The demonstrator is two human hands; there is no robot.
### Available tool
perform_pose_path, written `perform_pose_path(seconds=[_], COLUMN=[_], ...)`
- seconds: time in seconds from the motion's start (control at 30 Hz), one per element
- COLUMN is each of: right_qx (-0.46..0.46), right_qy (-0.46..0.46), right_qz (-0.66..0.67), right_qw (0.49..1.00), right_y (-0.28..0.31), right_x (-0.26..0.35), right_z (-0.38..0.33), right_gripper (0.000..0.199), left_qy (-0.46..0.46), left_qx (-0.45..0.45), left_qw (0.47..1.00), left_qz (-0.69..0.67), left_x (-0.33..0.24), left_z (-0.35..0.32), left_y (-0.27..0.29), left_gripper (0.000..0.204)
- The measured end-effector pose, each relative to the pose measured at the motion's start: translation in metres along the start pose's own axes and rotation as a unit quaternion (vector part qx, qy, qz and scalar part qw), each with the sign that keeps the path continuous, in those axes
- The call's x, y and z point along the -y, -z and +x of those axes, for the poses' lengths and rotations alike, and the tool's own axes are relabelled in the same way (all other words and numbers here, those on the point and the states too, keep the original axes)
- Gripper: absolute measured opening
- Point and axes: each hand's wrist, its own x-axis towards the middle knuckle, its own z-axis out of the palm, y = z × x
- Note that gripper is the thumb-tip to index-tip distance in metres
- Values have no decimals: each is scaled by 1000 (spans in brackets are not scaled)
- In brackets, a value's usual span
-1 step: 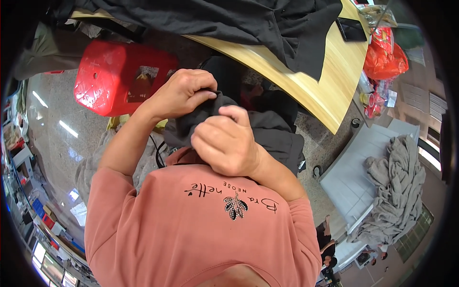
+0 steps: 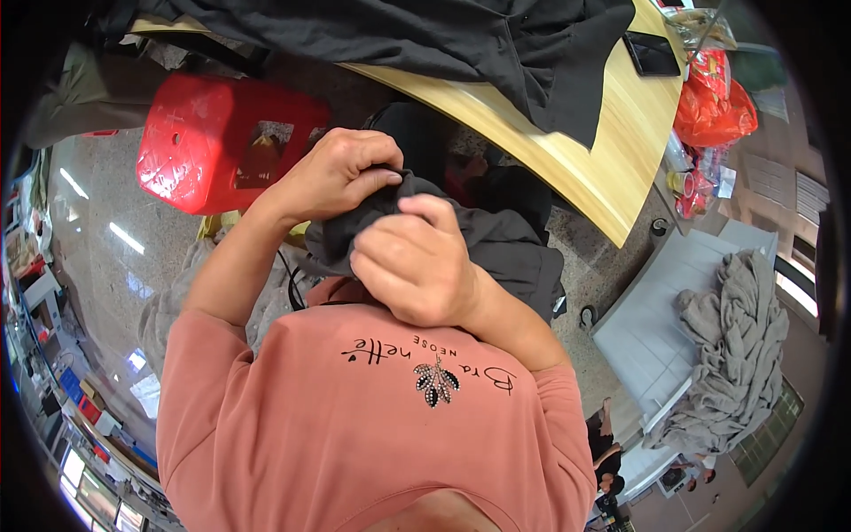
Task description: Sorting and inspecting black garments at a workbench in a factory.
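A polished stone floor (image 2: 106, 239) with streaks of reflected light fills the left side, and a pale wooden table (image 2: 612, 168) curves across the top. On the floor at the left stands a red plastic stool (image 2: 195, 142), close to the table's near edge. A large black cloth (image 2: 425, 35) is spread over the table and hangs over that edge.

In the middle, against a salmon-pink shirt (image 2: 372, 443), both hands work a dark grey garment (image 2: 496, 248) held in front of the chest, below the table's near edge. The left hand (image 2: 332, 173) is clenched around a bunched fold at the garment's top. The right hand (image 2: 417, 262) is closed on the same cloth just below it, the two hands almost touching.

Further right, a dark phone (image 2: 651, 53) lies near the table's right corner. Past the table's right end sits a red plastic bag (image 2: 714, 102); its contents cannot be made out. At the far right a grey cloth (image 2: 736, 346) lies heaped on a light grey surface (image 2: 638, 337).
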Motion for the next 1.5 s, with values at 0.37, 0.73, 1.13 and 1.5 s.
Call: perform_pose_path(seconds=[0.37,0.73,1.13,1.5], right_qx=[-28,231,293,179], right_qy=[-201,-125,-159,-218], right_qz=[14,-14,-5,79], right_qw=[979,965,943,956], right_y=[-14,-24,-8,-1], right_x=[-53,-60,-47,-64], right_z=[-30,-62,-53,-77], right_gripper=[22,6,7,17], left_qy=[214,349,273,229], left_qx=[56,59,27,2], left_qw=[911,907,935,973], left_qz=[-348,-227,-225,-30], left_x=[40,71,71,66], left_z=[-9,-35,-37,-25], left_y=[-29,-78,-86,-98], left_gripper=[11,8,10,14])
